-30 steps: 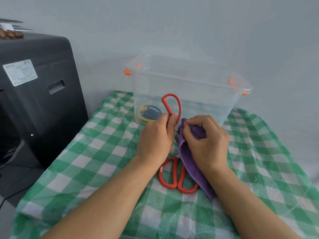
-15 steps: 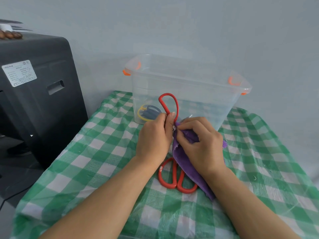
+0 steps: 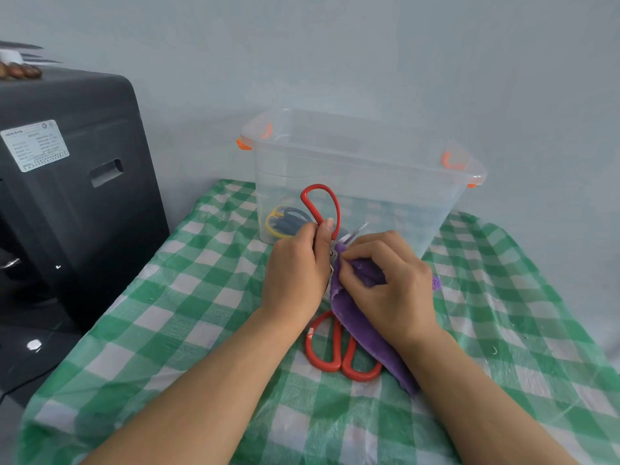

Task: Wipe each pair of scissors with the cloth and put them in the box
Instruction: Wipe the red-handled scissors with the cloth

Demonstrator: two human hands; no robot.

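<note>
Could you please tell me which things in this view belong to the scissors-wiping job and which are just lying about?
Part of the job:
- red-handled scissors held in the left hand
- purple cloth pinched by the right hand
- second red scissors on the tablecloth
- clear box
- yellow-handled scissors inside it

Lying about:
- black machine
- checked tablecloth

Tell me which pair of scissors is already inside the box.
The scissors with yellow and dark blue handles, at the left end of the clear box. The two red-handled pairs are outside: one held, one on the tablecloth.
</note>
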